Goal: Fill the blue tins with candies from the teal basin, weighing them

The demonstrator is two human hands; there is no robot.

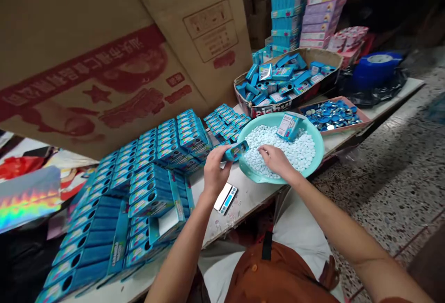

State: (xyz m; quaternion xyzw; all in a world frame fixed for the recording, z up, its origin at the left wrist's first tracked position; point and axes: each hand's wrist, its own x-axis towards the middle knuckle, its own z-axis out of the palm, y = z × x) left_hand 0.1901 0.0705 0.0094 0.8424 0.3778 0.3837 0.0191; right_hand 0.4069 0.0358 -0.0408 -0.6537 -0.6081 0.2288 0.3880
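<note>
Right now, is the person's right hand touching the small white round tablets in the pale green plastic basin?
Touching: the head view shows the right hand resting on the small white round tablets.

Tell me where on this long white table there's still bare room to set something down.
Bare white tabletop shows between the small digital scale and the turquoise plastic basin, and a narrow strip runs past the shallow pink tray. It's crowded by the left hand, among the stacked blue boxes.

Rows of blue boxes (153, 187), a teal basin (313, 150), a pocket scale (225, 198), a cardboard tray (287, 101) and a pink tray (358, 117) are laid on a white table (250, 205).
</note>
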